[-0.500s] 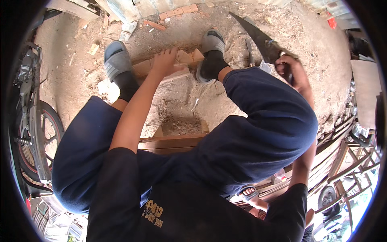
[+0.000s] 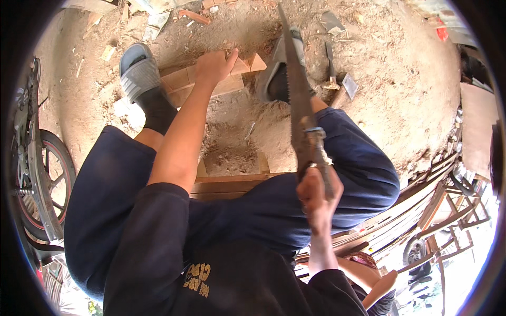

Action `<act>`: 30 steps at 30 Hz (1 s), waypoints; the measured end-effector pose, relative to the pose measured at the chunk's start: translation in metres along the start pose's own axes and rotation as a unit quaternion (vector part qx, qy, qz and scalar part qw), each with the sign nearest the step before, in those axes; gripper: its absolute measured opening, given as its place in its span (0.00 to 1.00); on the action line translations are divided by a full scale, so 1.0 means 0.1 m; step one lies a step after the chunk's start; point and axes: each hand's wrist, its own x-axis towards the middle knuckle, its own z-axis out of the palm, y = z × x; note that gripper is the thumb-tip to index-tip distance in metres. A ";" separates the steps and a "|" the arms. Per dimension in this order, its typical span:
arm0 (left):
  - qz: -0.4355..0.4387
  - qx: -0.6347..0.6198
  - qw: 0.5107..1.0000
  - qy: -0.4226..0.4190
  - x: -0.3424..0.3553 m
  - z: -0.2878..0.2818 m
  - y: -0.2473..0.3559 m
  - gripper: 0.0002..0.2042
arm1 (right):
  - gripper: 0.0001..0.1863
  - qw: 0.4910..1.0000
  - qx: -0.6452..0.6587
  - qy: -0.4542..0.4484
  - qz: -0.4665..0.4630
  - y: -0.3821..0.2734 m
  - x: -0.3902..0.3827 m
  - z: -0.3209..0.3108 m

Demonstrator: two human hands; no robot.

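Between my sandalled feet (image 2: 138,73) lies a short wooden beam (image 2: 174,80) with cut or marked segments, on another piece of wood (image 2: 229,87). My left hand (image 2: 213,68) grips the beam's top, fingers curled over it. My right hand (image 2: 319,189) is closed on the handle of a handsaw (image 2: 298,95), held above my bent right leg, its long toothed blade pointing away from me and passing over my right foot. Under me is a plank seat (image 2: 232,184).
A blade tool (image 2: 329,63) and a small plate (image 2: 349,85) lie on the dirt at right. A motorcycle (image 2: 45,179) stands left. Planks (image 2: 421,195), a wooden frame (image 2: 461,221) and another person (image 2: 377,289) are at lower right. Brick pieces (image 2: 195,16) lie at top.
My right hand has swung down and left with the saw, whose blade now points straight ahead. My left hand has shifted slightly along the beam. My right leg has tilted left and down.
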 end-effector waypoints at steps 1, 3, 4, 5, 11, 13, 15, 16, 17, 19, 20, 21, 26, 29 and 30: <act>0.000 0.000 1.000 0.012 0.01 0.03 -0.04 0.37 | 0.13 1.000 -0.020 -0.004 0.007 0.12 -0.01 0.11; 0.003 -0.006 0.999 0.039 0.05 0.11 -0.10 0.36 | 0.14 0.998 -0.040 -0.043 0.002 0.29 0.06 0.21; 0.001 -0.012 0.999 0.042 0.05 0.09 -0.09 0.35 | 0.15 0.999 -0.018 -0.049 0.011 0.30 0.11 0.25; 0.000 -0.018 0.999 0.045 0.05 0.09 -0.08 0.35 | 0.15 0.997 -0.036 -0.061 0.016 0.30 0.11 0.24; -0.038 -0.023 0.998 0.036 -0.03 -0.05 0.07 0.35 | 0.15 0.988 -0.117 -0.100 0.013 0.23 -0.03 0.14; -0.045 -0.025 0.998 0.033 -0.07 -0.06 0.07 0.35 | 0.15 0.987 -0.114 -0.106 0.028 0.17 -0.09 0.12; -0.045 -0.027 0.998 0.044 -0.01 0.02 0.03 0.35 | 0.14 0.987 -0.102 -0.106 0.059 0.16 -0.15 0.07; -0.042 -0.025 0.998 0.047 0.01 0.03 0.02 0.35 | 0.13 0.987 -0.104 -0.106 0.063 0.14 -0.18 0.05; -0.038 -0.022 0.998 0.050 0.03 0.05 0.01 0.34 | 0.13 0.986 -0.105 -0.106 0.067 0.13 -0.20 0.03; -0.041 -0.018 0.997 0.058 0.01 0.06 -0.03 0.34 | 0.12 0.984 -0.121 -0.110 0.066 0.07 -0.30 -0.02; -0.043 -0.018 0.997 0.062 0.01 0.06 -0.03 0.34 | 0.11 0.983 -0.135 -0.109 0.062 0.02 -0.41 -0.09; -0.046 -0.017 0.997 0.065 0.01 0.06 -0.04 0.33 | 0.11 0.981 -0.149 -0.108 0.058 -0.03 -0.52 -0.14; -0.053 -0.041 0.997 0.049 0.04 0.07 0.03 0.33 | 0.13 0.984 -0.141 -0.099 0.033 -0.01 -0.36 0.00; -0.060 -0.045 0.996 0.038 -0.03 0.00 0.06 0.33 | 0.14 0.981 -0.159 -0.092 0.056 -0.03 -0.36 0.12; -0.064 -0.043 0.997 0.031 -0.06 -0.02 0.10 0.33 | 0.14 0.980 -0.159 -0.097 0.067 -0.13 -0.41 0.07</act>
